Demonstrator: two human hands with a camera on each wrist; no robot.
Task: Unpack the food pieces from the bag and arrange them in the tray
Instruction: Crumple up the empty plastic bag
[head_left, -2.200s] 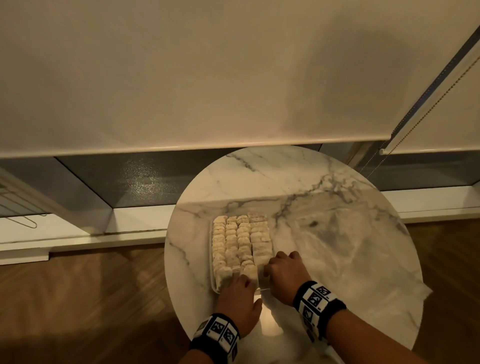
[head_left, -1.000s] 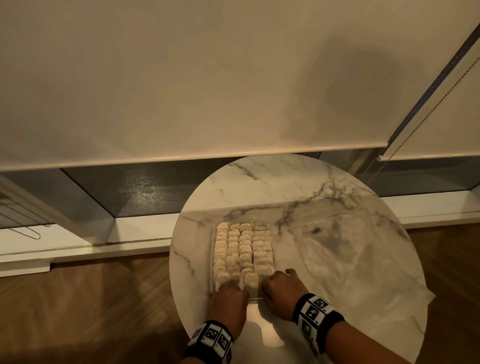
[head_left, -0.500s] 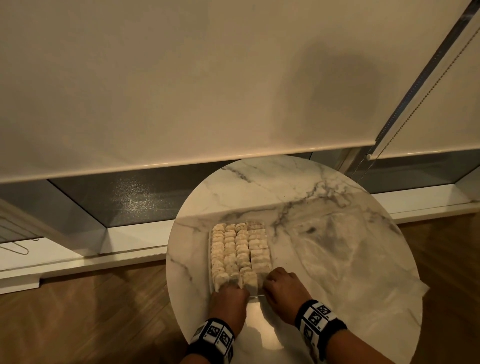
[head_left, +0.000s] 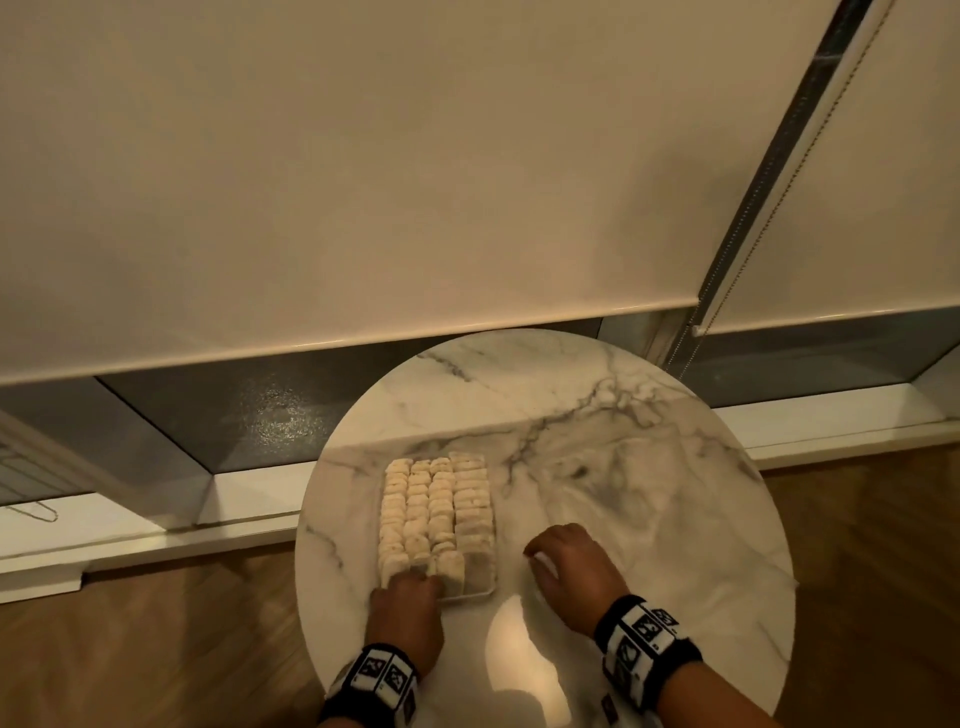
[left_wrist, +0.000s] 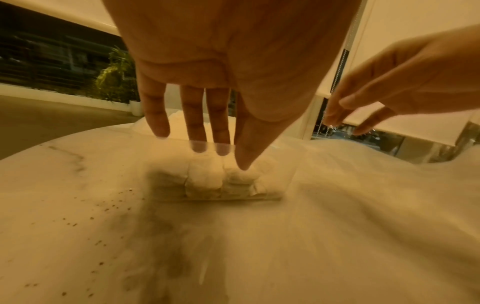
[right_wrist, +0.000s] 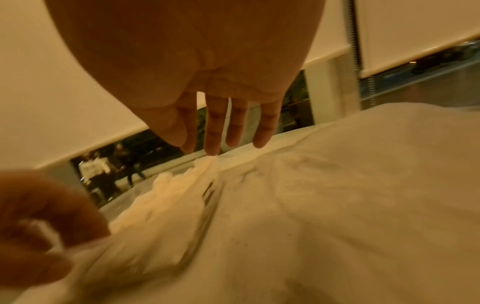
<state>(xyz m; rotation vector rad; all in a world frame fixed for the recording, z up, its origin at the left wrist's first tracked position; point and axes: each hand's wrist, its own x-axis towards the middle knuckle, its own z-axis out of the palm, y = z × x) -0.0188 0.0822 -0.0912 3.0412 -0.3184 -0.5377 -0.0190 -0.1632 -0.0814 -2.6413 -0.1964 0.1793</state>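
Note:
A clear tray (head_left: 485, 591) on the round marble table (head_left: 519, 395) holds several rows of pale food pieces (head_left: 436, 509). My left hand (head_left: 415, 581) is at the tray's near end, its straight fingers touching the front pieces (left_wrist: 205, 179). In the left wrist view the left hand (left_wrist: 207, 148) has its thumb tip on one piece. My right hand (head_left: 537, 556) hovers over the table to the right of the tray, apart from it, fingers relaxed and holding nothing. The right wrist view shows the right hand (right_wrist: 221, 148) straight-fingered above the tray's wall (right_wrist: 207, 197).
A crumpled clear plastic bag (head_left: 649, 499) lies flat on the right half of the table. A roller blind (head_left: 363, 182) and a window sill stand behind the table, with wooden floor on both sides. The table's near edge is close to my wrists.
My right hand has left the tray's near right corner and moved right over the table. The left hand stays at the tray's near end.

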